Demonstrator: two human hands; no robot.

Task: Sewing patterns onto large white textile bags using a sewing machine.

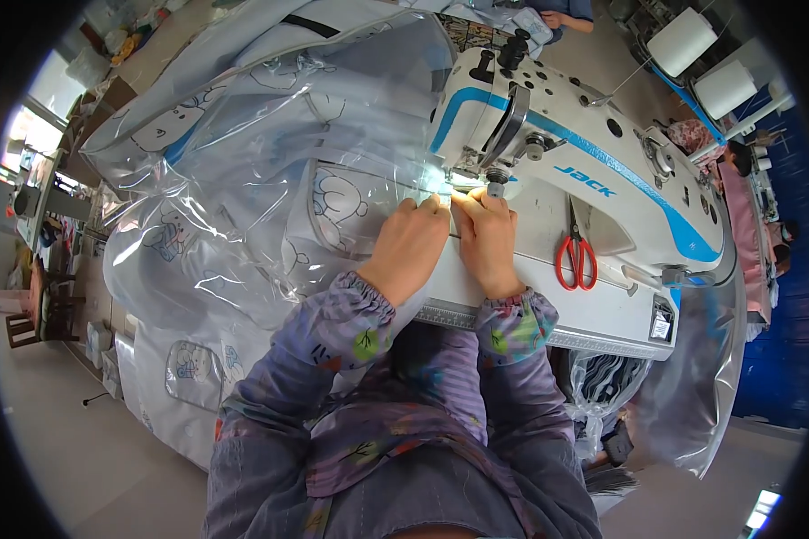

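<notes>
Both my hands meet close to the needle area of a white and blue sewing machine (557, 135), under its bright lamp. My left hand (412, 241) has its fingers bent and pressed down at the edge of a grey printed fabric piece with clear plastic film (243, 180). Beside it, my right hand (487, 235) pinches at the same lit spot, with thumb and forefinger close to the presser foot. What lies between the fingertips is too small and bright to make out. The fabric and film spread left over the table, with cartoon animal outlines on them.
Red-handled scissors (575, 256) lie on the machine bed to the right of my hands. White thread cones (683, 43) stand at the upper right. A clear bag with dark striped material (605, 382) hangs below the table edge. Another person's hand (555, 20) shows at the top.
</notes>
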